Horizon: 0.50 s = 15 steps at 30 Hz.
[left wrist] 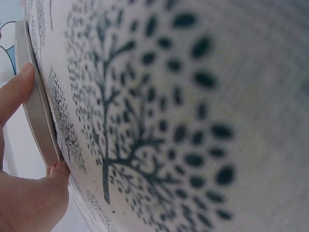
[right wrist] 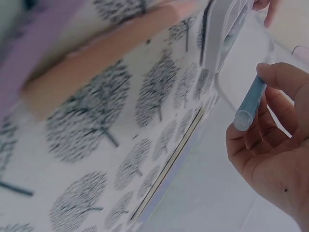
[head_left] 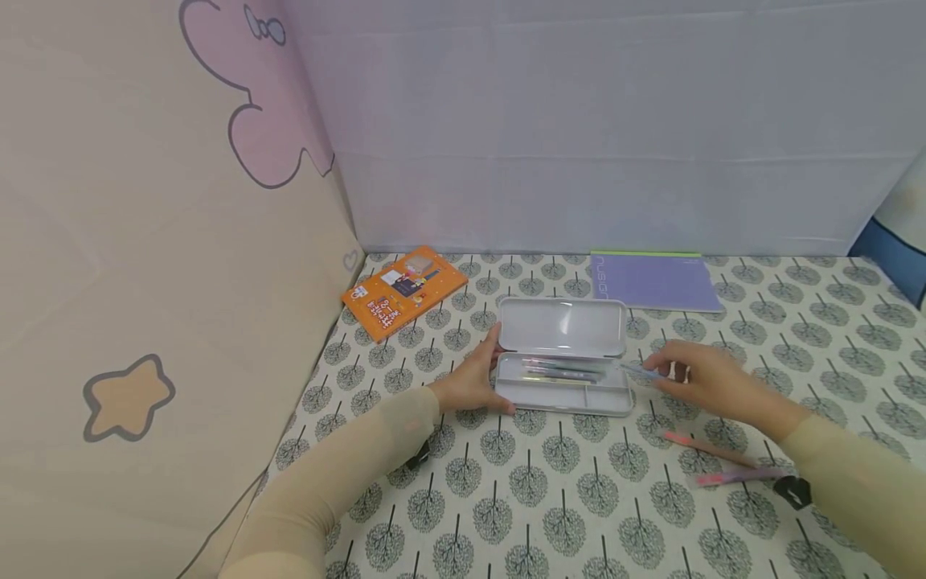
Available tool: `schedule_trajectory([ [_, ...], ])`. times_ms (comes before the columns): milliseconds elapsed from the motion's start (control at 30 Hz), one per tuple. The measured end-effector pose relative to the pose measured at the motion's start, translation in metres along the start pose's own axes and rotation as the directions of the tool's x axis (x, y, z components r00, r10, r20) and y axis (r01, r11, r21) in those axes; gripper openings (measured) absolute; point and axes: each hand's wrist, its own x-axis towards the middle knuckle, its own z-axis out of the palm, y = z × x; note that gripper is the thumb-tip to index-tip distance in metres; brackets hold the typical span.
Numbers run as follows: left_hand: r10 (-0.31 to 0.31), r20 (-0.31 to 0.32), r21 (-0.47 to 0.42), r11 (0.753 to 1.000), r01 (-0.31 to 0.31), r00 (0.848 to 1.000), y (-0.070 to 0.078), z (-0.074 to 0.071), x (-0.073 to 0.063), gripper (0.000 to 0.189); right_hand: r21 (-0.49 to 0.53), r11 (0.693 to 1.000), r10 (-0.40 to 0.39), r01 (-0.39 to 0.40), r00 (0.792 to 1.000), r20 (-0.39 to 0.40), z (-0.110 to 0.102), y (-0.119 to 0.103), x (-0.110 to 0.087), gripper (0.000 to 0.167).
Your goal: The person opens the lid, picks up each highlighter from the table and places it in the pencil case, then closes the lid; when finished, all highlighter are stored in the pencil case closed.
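A white pencil case (head_left: 563, 328) lies with its lid raised on the patterned cloth. Several slim pens or pencils (head_left: 560, 372) rest in its long rear compartment. My left hand (head_left: 473, 382) grips the case's left end, thumb near the front corner and fingers farther back; the left wrist view shows the thumb and a finger against the case's side (left wrist: 42, 128). To the right of the case, my right hand (head_left: 705, 384) pinches a light blue pen (right wrist: 251, 102) between thumb and fingers. The pen's far tip points at the case's right side, just above it.
An orange-brown pen (head_left: 712, 448) and a purple-and-pink pen (head_left: 739, 476) lie on the cloth near my right forearm. An orange illustrated book (head_left: 398, 281) is at the back left. Behind the case, to the right, lies a purple notebook (head_left: 661, 281). Fabric walls border the back and left.
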Motion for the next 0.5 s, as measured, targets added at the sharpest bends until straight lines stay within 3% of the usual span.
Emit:
schedule_trajectory([
  [200, 0.014, -0.002, 0.0, 1.0, -0.014, 1.0, -0.001, 0.0, 0.0, 0.148, 0.079, 0.996, -0.053, 0.052, 0.998, 0.018, 0.011, -0.015, 0.023, 0.028],
  [500, 0.01, 0.006, -0.012, 1.0, -0.009, 1.0, 0.0, 0.0, 0.0, 0.148, 0.081, 0.997, -0.017, 0.008, 0.994, 0.112, 0.029, -0.035, 0.054, 0.023],
])
